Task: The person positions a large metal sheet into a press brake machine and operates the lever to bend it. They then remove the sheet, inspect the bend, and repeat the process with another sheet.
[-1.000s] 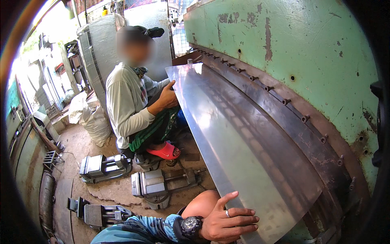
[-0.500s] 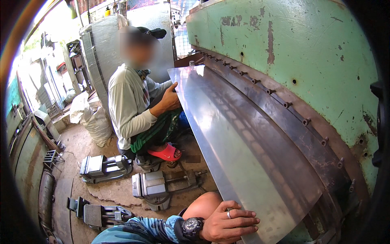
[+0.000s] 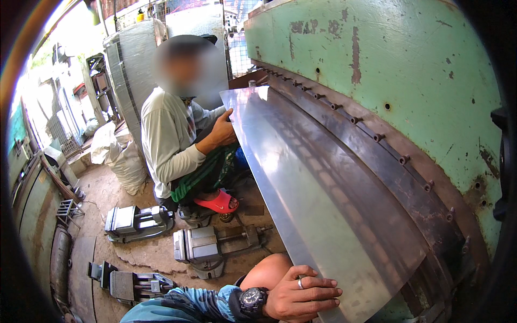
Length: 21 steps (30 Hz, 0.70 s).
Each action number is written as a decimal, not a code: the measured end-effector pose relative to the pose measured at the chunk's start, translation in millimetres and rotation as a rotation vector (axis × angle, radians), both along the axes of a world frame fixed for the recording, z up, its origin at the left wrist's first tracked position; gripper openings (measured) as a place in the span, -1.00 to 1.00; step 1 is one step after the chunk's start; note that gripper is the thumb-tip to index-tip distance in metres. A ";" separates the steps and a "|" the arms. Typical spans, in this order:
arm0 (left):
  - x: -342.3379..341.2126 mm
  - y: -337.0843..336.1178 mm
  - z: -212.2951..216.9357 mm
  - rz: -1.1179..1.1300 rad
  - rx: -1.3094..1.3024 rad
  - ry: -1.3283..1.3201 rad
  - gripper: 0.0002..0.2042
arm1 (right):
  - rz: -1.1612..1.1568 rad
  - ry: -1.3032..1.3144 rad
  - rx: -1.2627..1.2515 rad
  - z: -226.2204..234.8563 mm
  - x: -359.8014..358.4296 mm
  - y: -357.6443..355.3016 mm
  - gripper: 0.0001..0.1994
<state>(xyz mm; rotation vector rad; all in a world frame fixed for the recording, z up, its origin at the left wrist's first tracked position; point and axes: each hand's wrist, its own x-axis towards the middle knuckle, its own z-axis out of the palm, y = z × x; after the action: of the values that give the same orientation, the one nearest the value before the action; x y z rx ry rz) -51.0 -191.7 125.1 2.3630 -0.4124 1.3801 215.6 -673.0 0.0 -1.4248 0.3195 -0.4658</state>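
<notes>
A large, shiny metal sheet slopes lengthwise across the view, its right side lying along the dark die bed of a green press machine. My left hand, with a ring and a black wristwatch, holds the sheet's near left edge. Its fingers lie over the top face, and the thumb is hidden. My right hand is out of view. At the far end, a crouching co-worker in a pale long-sleeved shirt grips the sheet's left edge with a hand.
The green machine beam rises on the right, with a row of bolts beneath it. Several machine vises stand on the floor to the left. A white sack sits behind the co-worker. My bare knee is under the sheet's edge.
The co-worker's head has tilted slightly, and the whole view has shifted a little. The sheet and both holds on it look the same.
</notes>
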 end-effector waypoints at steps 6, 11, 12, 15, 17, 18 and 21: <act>-0.6 0.9 -0.1 -0.004 0.009 0.007 -0.72 | -0.025 0.004 -0.067 3.1 -3.8 4.1 -0.49; -0.2 0.7 -1.0 -0.007 0.008 0.007 -0.71 | -0.028 0.031 -0.017 4.1 -4.0 3.4 -0.49; -0.3 0.6 -1.3 -0.009 0.003 0.007 -0.71 | -0.032 0.033 -0.016 3.8 -3.7 2.9 -0.49; -0.4 0.7 -1.9 -0.011 0.001 0.007 -0.71 | -0.045 0.040 -0.028 2.4 -2.8 1.5 -0.49; -0.3 0.8 -1.7 -0.012 0.003 0.007 -0.72 | -0.055 0.047 -0.057 1.7 -3.1 1.3 -0.49; -0.1 0.8 -1.5 -0.012 0.004 0.006 -0.72 | -0.048 0.032 -0.069 1.7 -3.5 1.6 -0.49; 0.3 0.5 -0.8 -0.010 0.006 0.005 -0.72 | -0.032 0.006 -0.070 3.5 -5.0 4.0 -0.49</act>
<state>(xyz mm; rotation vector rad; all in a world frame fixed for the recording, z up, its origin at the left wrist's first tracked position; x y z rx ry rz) -50.6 -191.2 124.3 2.3661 -0.4265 1.3697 210.6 -669.0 3.5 -1.4914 0.3345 -0.5032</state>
